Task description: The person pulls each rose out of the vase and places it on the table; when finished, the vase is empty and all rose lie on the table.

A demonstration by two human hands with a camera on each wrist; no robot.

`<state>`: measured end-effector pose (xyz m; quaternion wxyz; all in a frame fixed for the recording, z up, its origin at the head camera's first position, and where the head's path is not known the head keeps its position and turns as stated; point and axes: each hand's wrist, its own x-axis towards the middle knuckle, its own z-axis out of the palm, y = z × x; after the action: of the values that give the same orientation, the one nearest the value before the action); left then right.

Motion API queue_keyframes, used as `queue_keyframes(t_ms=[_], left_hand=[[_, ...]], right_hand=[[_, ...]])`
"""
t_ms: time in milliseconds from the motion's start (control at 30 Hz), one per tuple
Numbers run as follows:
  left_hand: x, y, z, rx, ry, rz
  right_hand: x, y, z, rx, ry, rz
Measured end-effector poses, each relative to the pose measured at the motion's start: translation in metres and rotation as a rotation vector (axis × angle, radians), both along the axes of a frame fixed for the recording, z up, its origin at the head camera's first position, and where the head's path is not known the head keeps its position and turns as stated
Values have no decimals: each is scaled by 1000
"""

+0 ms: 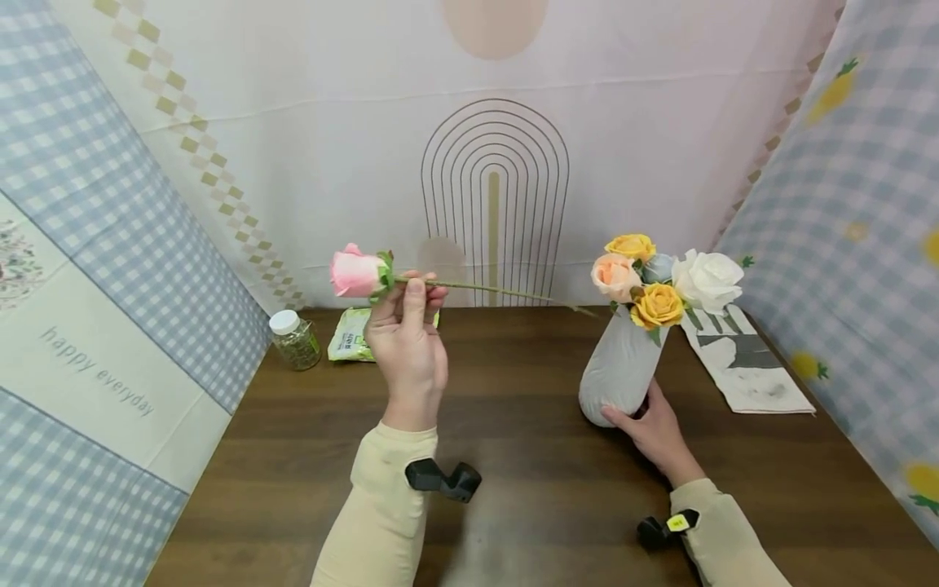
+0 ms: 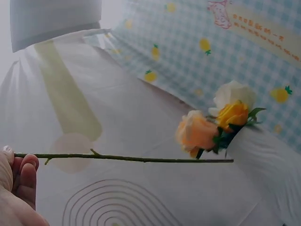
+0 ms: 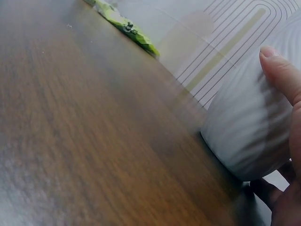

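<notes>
Your left hand (image 1: 411,350) pinches the thin green stem of a pink artificial rose (image 1: 357,273) between thumb and fingers, just below the bloom. The rose is up above the table, lying nearly level — bloom to your left, bare stem end pointing right. Your right hand (image 1: 656,432) is clamped round the lower part of a white, ribbed, rounded vase (image 1: 623,367), thumb on the near side. The stem end is near the vase's mouth, outside it; you cannot tell the exact gap.

The vase holds two yellow roses (image 1: 658,306), a peach rose (image 1: 614,277), a pale blue flower (image 1: 659,267) and a large white rose (image 1: 707,280). Beyond your left hand, on the dark brown wooden table (image 1: 513,408), lies a green-and-white packet (image 1: 348,336) — beside it, a clear, white-lidded jar (image 1: 297,346) of greenish bits.
</notes>
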<state>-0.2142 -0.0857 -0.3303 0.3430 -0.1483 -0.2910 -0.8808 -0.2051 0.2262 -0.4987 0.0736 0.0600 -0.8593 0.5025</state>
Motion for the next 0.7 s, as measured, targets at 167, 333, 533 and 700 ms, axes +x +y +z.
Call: queue_keyframes(t_ms=[167,333,533,700], left_hand=[[3,-24,-14,37,-41,10],[9,-55,-37,31,-92,30],[23,-100,-64,-17,-171,47],[34,-135,-75,-74,-270,119]], right_hand=[[-6,6,-17,13,12,-15],[-15,12,-35,41,20,-28],[-17,13,-36,28,13,-16],[-18,14,-36,30,12,-10]])
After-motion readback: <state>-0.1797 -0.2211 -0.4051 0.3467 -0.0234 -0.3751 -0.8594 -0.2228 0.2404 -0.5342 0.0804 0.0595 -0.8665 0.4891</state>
